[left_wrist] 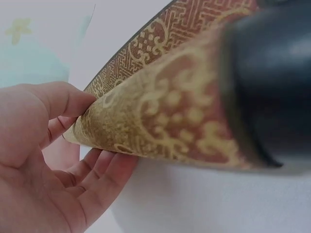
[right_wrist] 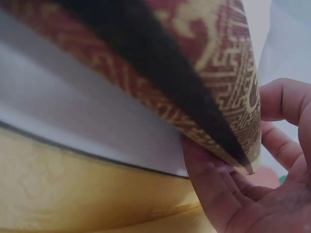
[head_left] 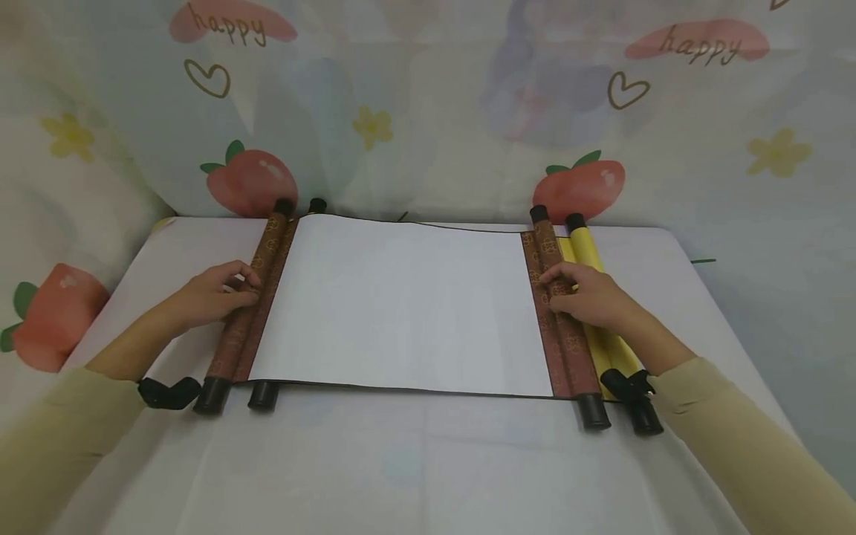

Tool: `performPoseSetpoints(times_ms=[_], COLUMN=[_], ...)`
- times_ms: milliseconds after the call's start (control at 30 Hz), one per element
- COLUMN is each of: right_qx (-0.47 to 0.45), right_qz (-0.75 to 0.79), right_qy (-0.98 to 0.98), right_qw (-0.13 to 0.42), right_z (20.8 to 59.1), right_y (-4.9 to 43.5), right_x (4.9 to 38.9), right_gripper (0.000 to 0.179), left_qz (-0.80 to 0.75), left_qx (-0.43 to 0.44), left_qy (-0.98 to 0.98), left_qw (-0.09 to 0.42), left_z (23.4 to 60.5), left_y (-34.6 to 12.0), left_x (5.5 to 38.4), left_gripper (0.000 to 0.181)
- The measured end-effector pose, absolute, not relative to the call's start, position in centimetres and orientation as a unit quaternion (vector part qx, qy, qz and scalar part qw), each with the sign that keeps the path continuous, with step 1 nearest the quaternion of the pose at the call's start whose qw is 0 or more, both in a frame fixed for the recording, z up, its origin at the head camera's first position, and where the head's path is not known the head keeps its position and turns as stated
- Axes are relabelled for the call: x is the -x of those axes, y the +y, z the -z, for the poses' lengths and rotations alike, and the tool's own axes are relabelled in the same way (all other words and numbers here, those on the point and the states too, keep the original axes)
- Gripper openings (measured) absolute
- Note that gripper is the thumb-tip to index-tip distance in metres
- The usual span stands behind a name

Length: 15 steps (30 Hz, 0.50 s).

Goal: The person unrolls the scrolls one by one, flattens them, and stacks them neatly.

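Note:
A hanging scroll lies spread crosswise, with a blank white sheet (head_left: 408, 305) between two brown-red patterned rollers. My left hand (head_left: 217, 293) grips the left roller (head_left: 230, 338) about midway along. Up close, its thumb is on one side of the roll and the fingers (left_wrist: 109, 177) curl beneath. My right hand (head_left: 591, 293) holds the right roller (head_left: 575, 349), fingers wrapped under its edge in the right wrist view. Black caps finish the roller ends. A yellow scroll (head_left: 588, 249) lies just right of and partly under the right roller, partly hidden by my right forearm.
Another black end cap (head_left: 264, 396) pokes out from under the sheet near the left roller. The scrolls rest on a white-covered table (head_left: 428, 468). Behind stands a cloth backdrop (head_left: 428, 89) printed with peaches, flowers and hearts. Black bands sit at both wrists.

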State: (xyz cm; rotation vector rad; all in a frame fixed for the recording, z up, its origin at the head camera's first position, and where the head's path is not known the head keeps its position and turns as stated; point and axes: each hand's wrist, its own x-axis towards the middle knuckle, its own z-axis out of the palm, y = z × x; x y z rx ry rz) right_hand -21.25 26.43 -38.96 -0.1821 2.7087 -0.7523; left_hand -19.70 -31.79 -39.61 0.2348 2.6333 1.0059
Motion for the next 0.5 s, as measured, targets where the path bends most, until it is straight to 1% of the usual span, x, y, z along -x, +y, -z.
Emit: performPoseSetpoints(times_ms=[167, 333, 433, 500], right_qx=[0.076, 0.082, 0.089, 0.092], right_qz=[0.219, 0.207, 0.204, 0.209], right_qy=[0.962, 0.965, 0.965, 0.964], right_qw=[0.147, 0.141, 0.139, 0.134], right_z=[39.3, 39.4, 39.4, 39.0], right_y=[26.3, 26.4, 26.5, 26.6], right_x=[21.4, 21.1, 20.5, 20.0], right_gripper=[0.038, 0.043, 0.046, 0.047], left_qz=[-0.346, -0.320, -0.296, -0.286], left_qx=[-0.083, -0.129, -0.141, -0.128], left_qy=[0.923, 0.933, 0.942, 0.948], left_qw=[0.147, 0.105, 0.074, 0.060], left_z=[40.4, 40.5, 40.1, 39.7], left_y=[-31.7, -31.7, -31.8, -31.8], left_x=[19.9, 19.7, 18.9, 18.2], left_gripper=[0.027, 0.024, 0.030, 0.040])
